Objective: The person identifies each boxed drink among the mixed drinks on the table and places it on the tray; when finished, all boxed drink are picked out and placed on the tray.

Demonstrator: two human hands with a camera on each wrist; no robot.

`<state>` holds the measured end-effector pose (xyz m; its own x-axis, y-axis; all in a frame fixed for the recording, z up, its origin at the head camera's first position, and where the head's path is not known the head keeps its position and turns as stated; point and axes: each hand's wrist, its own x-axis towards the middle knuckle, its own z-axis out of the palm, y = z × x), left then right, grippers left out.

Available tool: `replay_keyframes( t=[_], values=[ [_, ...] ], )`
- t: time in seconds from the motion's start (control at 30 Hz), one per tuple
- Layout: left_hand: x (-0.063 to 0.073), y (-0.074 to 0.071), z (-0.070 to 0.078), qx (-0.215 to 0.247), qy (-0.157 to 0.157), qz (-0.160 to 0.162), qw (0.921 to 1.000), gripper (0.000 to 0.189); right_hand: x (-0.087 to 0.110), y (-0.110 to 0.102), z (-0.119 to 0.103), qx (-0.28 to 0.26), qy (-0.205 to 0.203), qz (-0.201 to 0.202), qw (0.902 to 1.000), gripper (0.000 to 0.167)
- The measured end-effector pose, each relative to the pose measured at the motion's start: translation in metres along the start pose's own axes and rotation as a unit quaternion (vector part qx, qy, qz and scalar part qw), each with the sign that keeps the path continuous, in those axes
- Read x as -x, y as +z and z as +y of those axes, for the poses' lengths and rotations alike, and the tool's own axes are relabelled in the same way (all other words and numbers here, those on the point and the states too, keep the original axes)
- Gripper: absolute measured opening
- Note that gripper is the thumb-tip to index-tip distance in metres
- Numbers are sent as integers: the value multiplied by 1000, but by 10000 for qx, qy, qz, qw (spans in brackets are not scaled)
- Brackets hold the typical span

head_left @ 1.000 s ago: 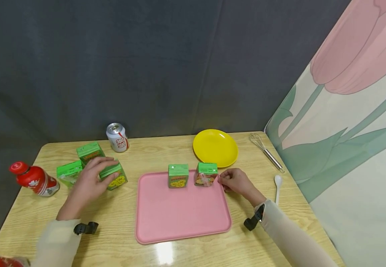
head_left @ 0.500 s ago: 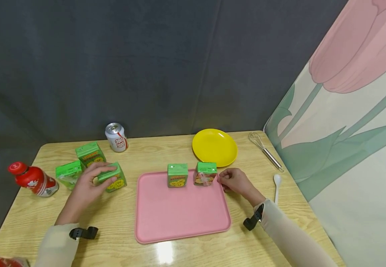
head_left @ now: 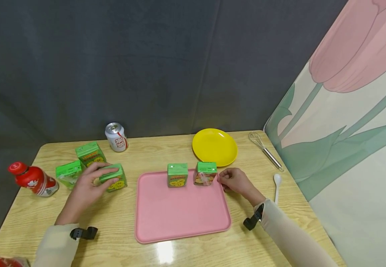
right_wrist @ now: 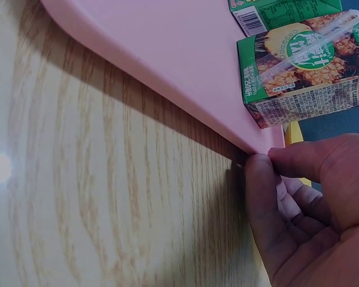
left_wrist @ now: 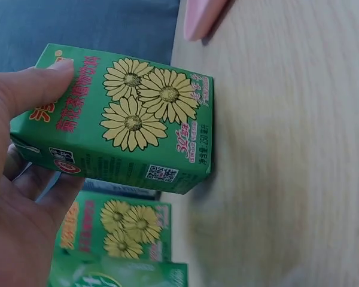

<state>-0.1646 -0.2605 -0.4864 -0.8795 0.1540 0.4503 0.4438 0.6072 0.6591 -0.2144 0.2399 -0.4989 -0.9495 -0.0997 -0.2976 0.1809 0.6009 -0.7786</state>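
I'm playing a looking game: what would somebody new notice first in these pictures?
Probably the pink tray in the middle of the table, with two green drink boxes standing near its far edge. Next might be the bright yellow plate behind the tray's right side, then the left hand gripping another green box.

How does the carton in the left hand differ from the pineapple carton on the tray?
The left hand grips the flower carton, while the pineapple carton stands unheld on the tray. The flower carton's front shows yellow flowers; the pineapple carton's shows pineapples behind a straw. Both have green tops.
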Motion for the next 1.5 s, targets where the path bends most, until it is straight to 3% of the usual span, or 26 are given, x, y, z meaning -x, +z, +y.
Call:
replay_keyframes(
  t=[0.27,0.57,0.73,0.87,1.1,1.5],
  values=[
    [-13,5,23,476,326,-167,9982,40,-1,-1,0,23,-34,27,10000,19],
    [-23,35,45,1019,531,-537,9919,35,-1,1,3,-101,-93,-27,9999,18],
    [-24,50,48,1197,422,-835,9884,32,-2,1,6,-133,-262,-62,9995,17],
    [-26,59,48,1195,544,-984,9865,31,-2,1,6,-116,-229,-45,9997,18],
    [-30,64,52,1124,562,-1049,9865,30,-1,2,5,-79,-236,-41,9997,17],
    [-32,74,45,1228,422,-1055,9859,29,-2,2,8,-138,-250,-46,9996,18]
  ],
)
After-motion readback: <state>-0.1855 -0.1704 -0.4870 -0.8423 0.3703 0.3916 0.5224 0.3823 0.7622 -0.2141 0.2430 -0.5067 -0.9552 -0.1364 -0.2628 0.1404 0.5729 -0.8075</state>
